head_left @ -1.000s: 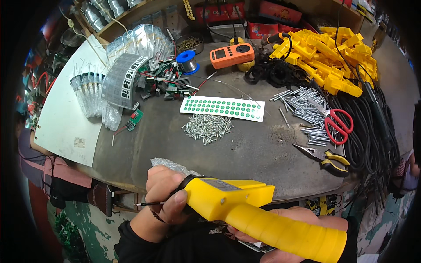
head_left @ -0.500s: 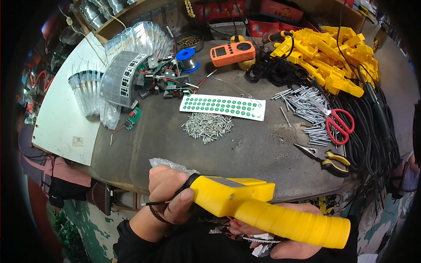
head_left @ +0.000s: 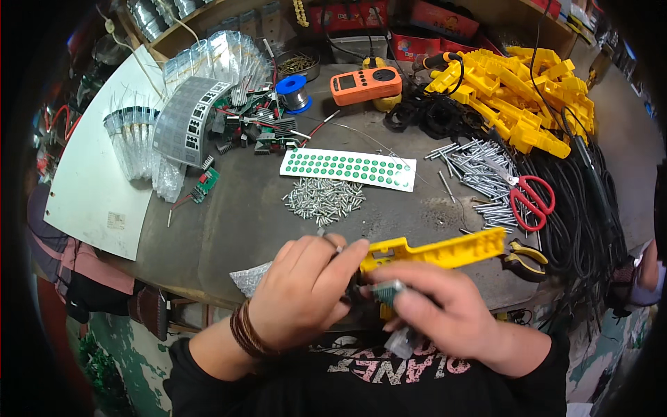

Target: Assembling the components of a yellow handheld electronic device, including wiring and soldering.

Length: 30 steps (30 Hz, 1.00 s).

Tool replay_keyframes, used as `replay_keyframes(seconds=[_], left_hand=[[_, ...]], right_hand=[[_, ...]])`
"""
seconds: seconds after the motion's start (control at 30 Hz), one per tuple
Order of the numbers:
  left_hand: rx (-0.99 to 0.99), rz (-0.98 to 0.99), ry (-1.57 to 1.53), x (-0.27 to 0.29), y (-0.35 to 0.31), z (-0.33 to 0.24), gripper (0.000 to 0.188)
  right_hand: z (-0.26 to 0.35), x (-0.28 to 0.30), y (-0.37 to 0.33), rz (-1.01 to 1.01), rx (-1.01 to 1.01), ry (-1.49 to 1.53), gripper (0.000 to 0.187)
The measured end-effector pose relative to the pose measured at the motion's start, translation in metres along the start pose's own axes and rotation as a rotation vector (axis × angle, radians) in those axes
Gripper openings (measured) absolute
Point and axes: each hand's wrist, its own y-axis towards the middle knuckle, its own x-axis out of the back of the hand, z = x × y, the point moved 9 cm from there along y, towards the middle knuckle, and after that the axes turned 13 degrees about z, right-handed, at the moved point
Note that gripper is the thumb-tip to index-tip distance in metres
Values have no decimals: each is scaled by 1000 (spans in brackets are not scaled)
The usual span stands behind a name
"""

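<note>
My left hand [head_left: 299, 288] is closed around the left end of a yellow plastic housing [head_left: 451, 251], whose hollow inside and long grip point to the right. A dark part, partly hidden, sits between my fingers at that end. My right hand [head_left: 451, 309] pinches a small green circuit board [head_left: 386, 292] with a ridged metal heatsink, close in front of the housing. Below my right fingers hangs a small translucent grey piece [head_left: 401, 344]; what it is I cannot make out. Bubble wrap [head_left: 249, 279] lies beside my left wrist.
Beyond my hands lie a heap of small screws [head_left: 323, 198] and a sheet of green round stickers [head_left: 347, 168]. To the right are long screws [head_left: 479, 174], red-handled scissors [head_left: 533, 201], pliers [head_left: 524, 264] and black cables [head_left: 577, 208]. Yellow housings [head_left: 517, 104] pile up behind.
The yellow housing has been turned over, so its hollow side and inner parts now show. My right hand has come up from beneath it to the front, with the circuit board in its fingers.
</note>
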Motion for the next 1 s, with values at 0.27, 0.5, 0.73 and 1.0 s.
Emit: replay_keyframes(seconds=[0.27,0.5,0.73,1.0], left_hand=[[-67,382,-289,-53,26,68,68],[-126,351,-634,-70,42,77,17],[-52,296,-549,-74,41,80,20],[-7,206,-515,-76,38,81,23]], right_hand=[[-50,30,51,-115,-75,307,30],[-7,43,35,-351,143,-511,34],[14,-25,9,55,153,-1392,51],[6,-15,16,-39,116,-1036,53]])
